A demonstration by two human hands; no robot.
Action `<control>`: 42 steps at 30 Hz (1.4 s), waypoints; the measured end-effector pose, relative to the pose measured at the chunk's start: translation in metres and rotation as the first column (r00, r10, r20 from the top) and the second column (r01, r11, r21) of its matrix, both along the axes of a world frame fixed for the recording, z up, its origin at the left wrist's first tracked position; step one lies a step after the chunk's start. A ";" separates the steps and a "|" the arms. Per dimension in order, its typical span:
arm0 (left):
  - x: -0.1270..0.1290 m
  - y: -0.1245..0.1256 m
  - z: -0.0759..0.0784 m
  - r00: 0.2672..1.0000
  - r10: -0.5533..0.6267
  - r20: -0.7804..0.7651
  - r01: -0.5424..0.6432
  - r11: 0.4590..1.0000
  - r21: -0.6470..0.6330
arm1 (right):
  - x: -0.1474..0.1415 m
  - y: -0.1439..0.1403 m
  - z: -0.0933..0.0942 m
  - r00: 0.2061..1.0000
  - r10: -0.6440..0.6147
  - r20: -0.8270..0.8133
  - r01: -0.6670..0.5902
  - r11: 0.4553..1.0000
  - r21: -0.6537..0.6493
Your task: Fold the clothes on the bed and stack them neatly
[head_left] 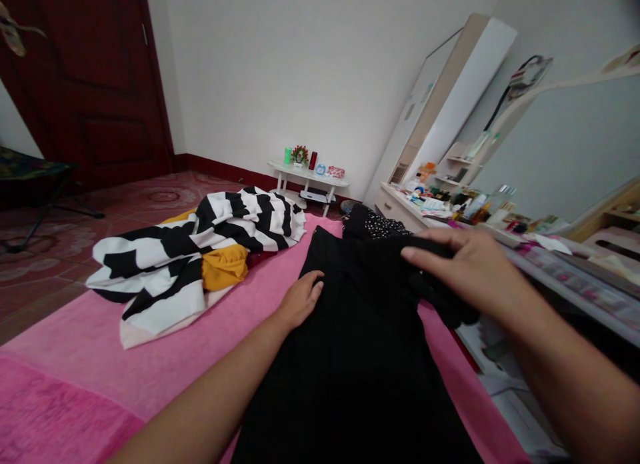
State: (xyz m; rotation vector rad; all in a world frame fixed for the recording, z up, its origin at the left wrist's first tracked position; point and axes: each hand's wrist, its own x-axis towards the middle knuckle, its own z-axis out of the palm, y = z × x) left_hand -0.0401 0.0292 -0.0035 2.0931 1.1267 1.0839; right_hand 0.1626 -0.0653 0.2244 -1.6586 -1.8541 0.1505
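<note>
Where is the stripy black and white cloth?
The striped cloth lies crumpled on the pink bed cover, left of the black garment, with a yellow cloth tucked in it.

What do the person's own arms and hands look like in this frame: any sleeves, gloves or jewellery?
Both arms are bare along all of the forearm in view; no sleeve edge shows. The left hand and the right hand wear no gloves, and no rings, watch or bracelet can be seen. No markings show on either arm.

Left hand flat on black garment, right hand gripping its folded edge, pink blanket beneath
</note>
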 end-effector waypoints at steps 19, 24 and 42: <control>-0.007 0.023 -0.012 0.894 0.129 0.429 -0.010 0.963 -0.270 | -0.119 -0.078 -0.116 0.906 0.379 0.187 -0.261 0.850 -0.458; -0.006 0.025 -0.014 0.880 0.120 0.460 0.007 0.964 -0.264 | -0.133 -0.086 -0.130 0.782 0.564 0.265 -0.281 0.699 -0.658; -0.003 0.028 -0.023 0.918 0.053 0.394 0.037 0.975 -0.218 | -0.102 -0.077 -0.108 0.580 0.809 0.095 -0.482 0.435 -0.761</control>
